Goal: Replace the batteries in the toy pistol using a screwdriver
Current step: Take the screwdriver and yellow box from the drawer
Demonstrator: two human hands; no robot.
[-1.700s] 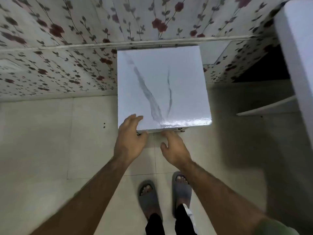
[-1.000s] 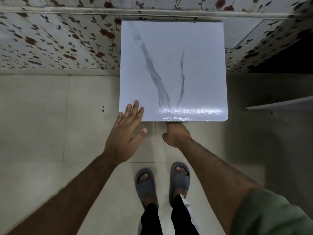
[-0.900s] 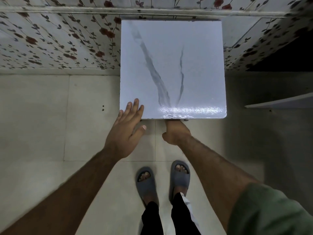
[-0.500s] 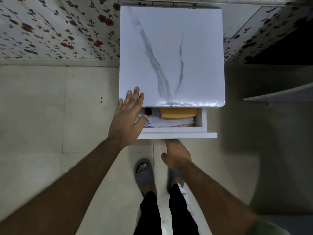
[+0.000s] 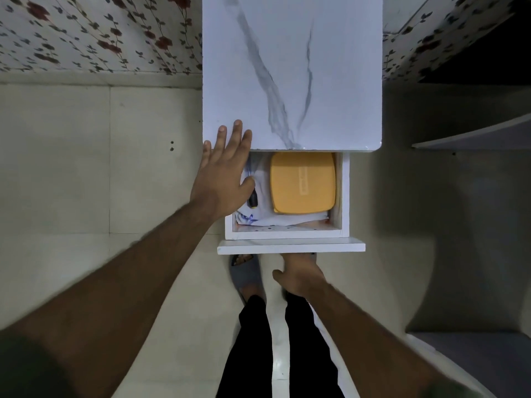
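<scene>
A white cabinet with a marble-patterned top (image 5: 339, 67) stands against the wall, and its drawer (image 5: 290, 248) is pulled out. Inside lie a yellow lidded box (image 5: 303, 182), a white bag or cloth (image 5: 258, 221) and a screwdriver (image 5: 253, 200) with a black and yellow handle, partly under my left hand. My left hand (image 5: 221, 173) rests flat on the top's front left corner, fingers straight. My right hand (image 5: 298, 278) reaches under the drawer front and grips it from below, its fingers hidden. No toy pistol is in view.
Flowered wallpaper (image 5: 86, 33) covers the wall behind the cabinet. A white shelf edge (image 5: 474, 136) juts in at the right, with a dark gap above it. My feet in grey slippers (image 5: 244, 274) stand on the tiled floor just before the drawer.
My right hand has pulled the drawer out toward me, baring the yellow box, the bag and the screwdriver. My left hand has stayed on the cabinet top.
</scene>
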